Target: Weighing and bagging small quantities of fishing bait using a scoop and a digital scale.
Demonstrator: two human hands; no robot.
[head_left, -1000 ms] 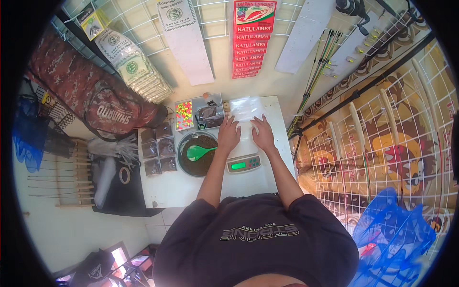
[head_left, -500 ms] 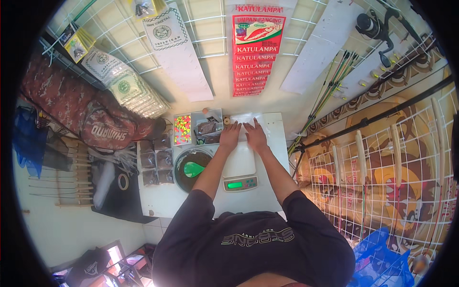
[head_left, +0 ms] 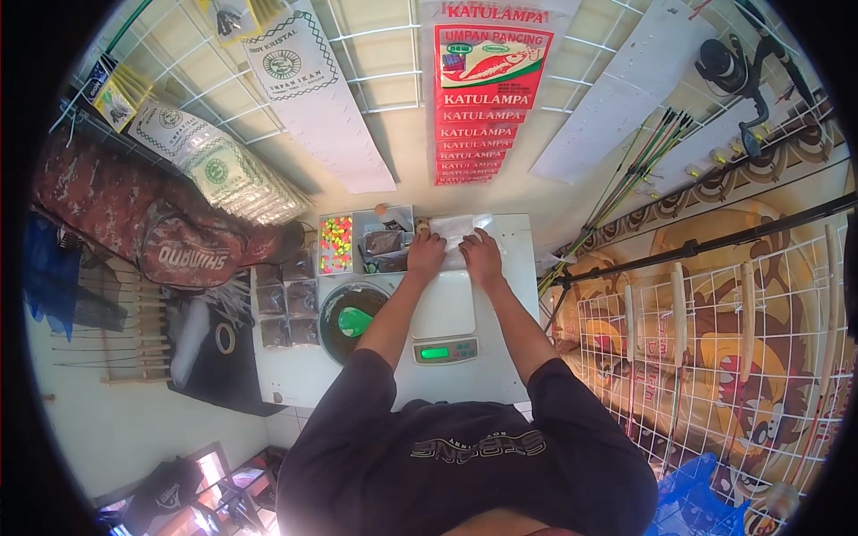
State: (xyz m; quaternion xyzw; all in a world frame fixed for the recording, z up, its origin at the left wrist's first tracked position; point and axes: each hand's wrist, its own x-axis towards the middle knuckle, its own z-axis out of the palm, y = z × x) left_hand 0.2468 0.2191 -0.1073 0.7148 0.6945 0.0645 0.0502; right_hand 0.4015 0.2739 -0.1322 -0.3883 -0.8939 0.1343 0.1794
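Note:
Several clear plastic bags (head_left: 458, 226) lie flat at the far edge of the white table. My left hand (head_left: 427, 254) is at their left side with fingers curled in on the plastic. My right hand (head_left: 482, 255) grips them from the right, fingertips bent and pinched together. Just nearer than the hands is a digital kitchen scale (head_left: 445, 351) with a lit green display and nothing on its white plate. A round bowl (head_left: 326, 308) of dark brown crumbly material sits left of my left forearm. In it rests a green scoop (head_left: 355, 322).
Filled small bags (head_left: 302, 297) lie in rows at the white table's (head_left: 429, 384) left. Behind the bowl are a box of bright coloured pellets (head_left: 337, 246) and a grey bin (head_left: 404, 217) with dark packets. Red packets (head_left: 487, 76) hang above; a wire rack (head_left: 697, 322) stands right.
My fingers, stretched out flat on the plastic before, are now curled onto it. The two hands have drawn slightly apart. The whole view has shifted a little.

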